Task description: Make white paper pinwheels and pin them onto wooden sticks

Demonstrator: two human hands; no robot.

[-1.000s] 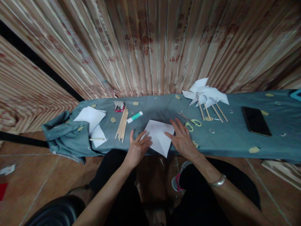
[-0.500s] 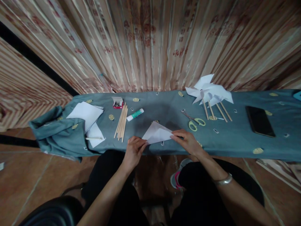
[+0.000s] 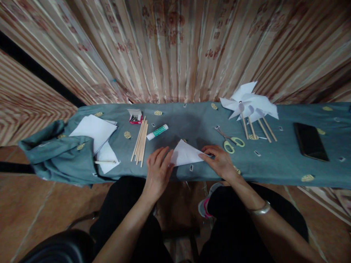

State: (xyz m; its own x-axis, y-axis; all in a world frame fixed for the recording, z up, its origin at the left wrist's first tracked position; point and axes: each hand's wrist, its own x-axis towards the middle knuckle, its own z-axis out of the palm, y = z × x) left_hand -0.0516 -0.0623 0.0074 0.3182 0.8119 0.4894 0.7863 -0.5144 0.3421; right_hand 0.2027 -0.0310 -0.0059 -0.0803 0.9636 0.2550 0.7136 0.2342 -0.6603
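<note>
A white sheet of paper, folded into a triangle, lies on the cloth-covered table in front of me. My left hand is at its left corner, fingers bent over the edge and thumb against the paper. At the right corner, my right hand pinches the paper between thumb and fingers. Just beyond the right hand rest scissors with light green handles. A glue stick lies beyond the left hand, beside a bundle of thin wooden sticks.
Several white paper pinwheels on sticks lie at the back right, with a black phone farther right. A small red box of metal pieces stands behind the sticks. Stacked white paper and a pencil-like stick are at left, near bunched cloth.
The paper's fold now lies flatter, its inner layer edge no longer showing. My left hand has shifted forward with its fingers reaching farther over the corner. The view has moved slightly.
</note>
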